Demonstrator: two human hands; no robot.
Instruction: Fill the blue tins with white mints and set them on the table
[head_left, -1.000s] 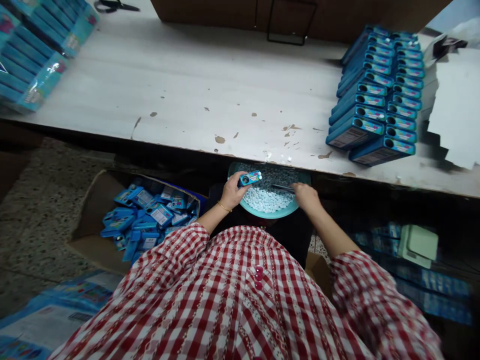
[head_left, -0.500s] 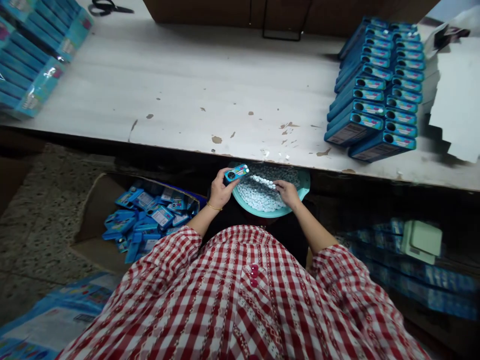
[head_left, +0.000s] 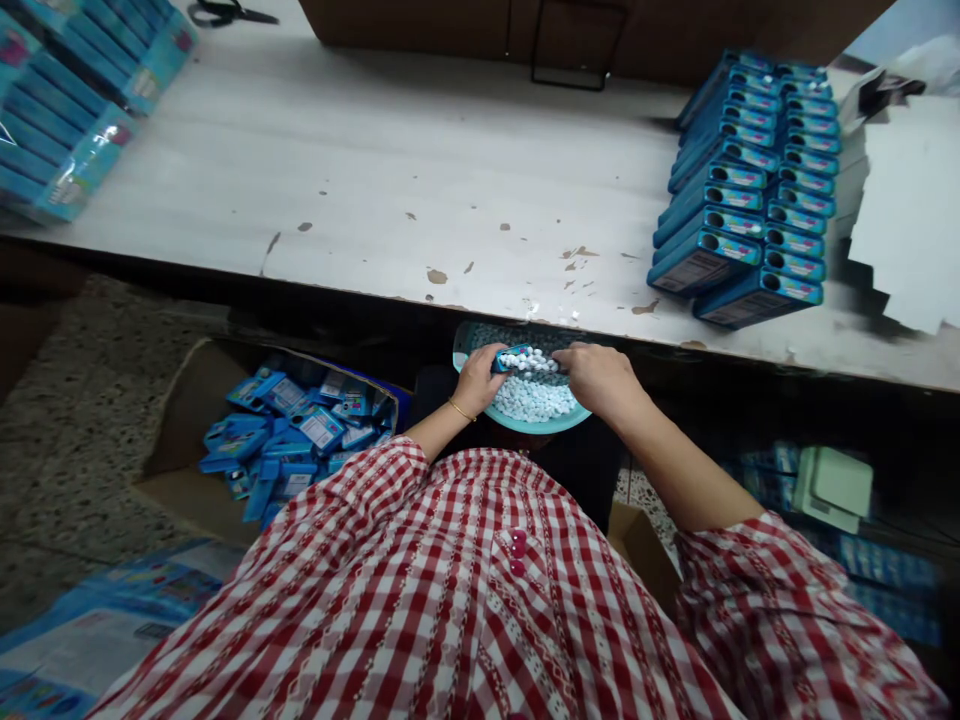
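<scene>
My left hand is closed around a small blue box, held tilted over a turquoise basin. Small white pellets fill the basin. Fingers pinched, my right hand holds what looks like a small scoop, hidden under a heap of white pellets. The heap meets the box's end; part of the box is covered by it. Both hands are above the basin, just below the table's front edge.
Blue boxes stand stacked on the white table at right, with wrapped packs at left. Scissors lie at the back. On the floor, a carton holds loose blue boxes. A pale green device sits lower right.
My right hand has risen and brought the heaped pellets left against the box. My left hand has shifted right and tilted the box toward them.
</scene>
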